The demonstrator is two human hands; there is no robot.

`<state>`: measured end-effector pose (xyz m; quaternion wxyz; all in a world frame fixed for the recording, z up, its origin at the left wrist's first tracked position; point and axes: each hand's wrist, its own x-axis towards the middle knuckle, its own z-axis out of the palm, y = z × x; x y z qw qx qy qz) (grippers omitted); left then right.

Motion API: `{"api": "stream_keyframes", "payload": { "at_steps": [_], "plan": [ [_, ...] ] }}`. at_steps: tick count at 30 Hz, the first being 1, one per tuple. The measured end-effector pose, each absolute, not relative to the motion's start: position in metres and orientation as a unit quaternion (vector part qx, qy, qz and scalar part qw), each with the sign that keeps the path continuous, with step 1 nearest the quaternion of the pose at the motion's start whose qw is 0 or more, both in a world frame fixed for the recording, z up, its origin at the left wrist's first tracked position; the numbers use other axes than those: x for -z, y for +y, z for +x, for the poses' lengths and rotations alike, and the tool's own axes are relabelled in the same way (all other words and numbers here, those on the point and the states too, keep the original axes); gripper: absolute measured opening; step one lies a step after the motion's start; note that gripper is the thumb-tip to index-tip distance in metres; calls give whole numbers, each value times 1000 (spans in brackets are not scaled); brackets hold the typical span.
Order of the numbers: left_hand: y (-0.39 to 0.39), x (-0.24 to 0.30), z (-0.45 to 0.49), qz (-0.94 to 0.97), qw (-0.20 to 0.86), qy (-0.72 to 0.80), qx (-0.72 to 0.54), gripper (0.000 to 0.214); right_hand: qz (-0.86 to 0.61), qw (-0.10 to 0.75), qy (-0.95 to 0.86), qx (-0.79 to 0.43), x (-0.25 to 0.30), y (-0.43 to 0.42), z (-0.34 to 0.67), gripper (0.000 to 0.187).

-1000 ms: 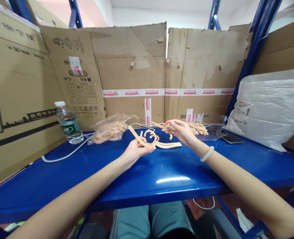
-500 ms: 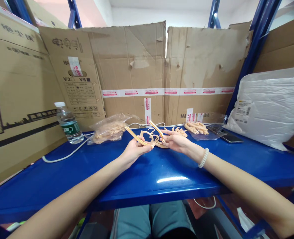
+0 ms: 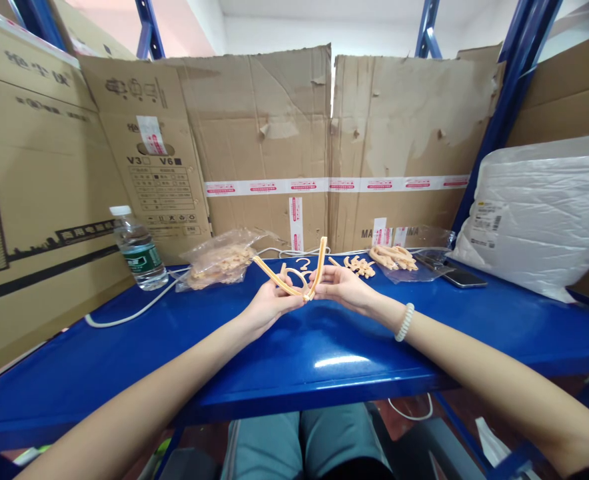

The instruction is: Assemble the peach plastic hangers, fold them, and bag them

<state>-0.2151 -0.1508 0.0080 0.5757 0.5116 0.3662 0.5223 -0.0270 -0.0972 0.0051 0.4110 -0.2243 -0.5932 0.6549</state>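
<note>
Pinching tan strip (image 3: 276,279) in left hand (image 3: 268,303) toward 10 o'clock, second strip (image 3: 320,264) in right hand (image 3: 347,289) toward 1; square up seemingly touching ends.

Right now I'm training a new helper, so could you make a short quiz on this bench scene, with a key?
1. True or false: the left hand holds one pale strip while the right hand holds another.
2. The coiled wristband is worn on the: A) left; B) right; C) both sides.
3. Fill in: the bottle has a ____ cap.

Key: 1. True; 2. B; 3. white.
</note>
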Motion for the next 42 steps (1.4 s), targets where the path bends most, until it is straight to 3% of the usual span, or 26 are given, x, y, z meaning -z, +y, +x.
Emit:
{"api": "stream_keyframes", "payload": {
  "at_steps": [25,36,42],
  "plan": [
    [-145,1,-218,558,481,380,-560,51,-232,457,-596,-618,-6,-108,-31,41],
    [-148,-1,-218,565,446,402,-566,46,-246,451,-617,-596,-3,-111,-33,39],
    [-146,-1,-217,583,431,416,-548,38,-223,406,-649,-603,0,-127,-47,42]
  ]
}}
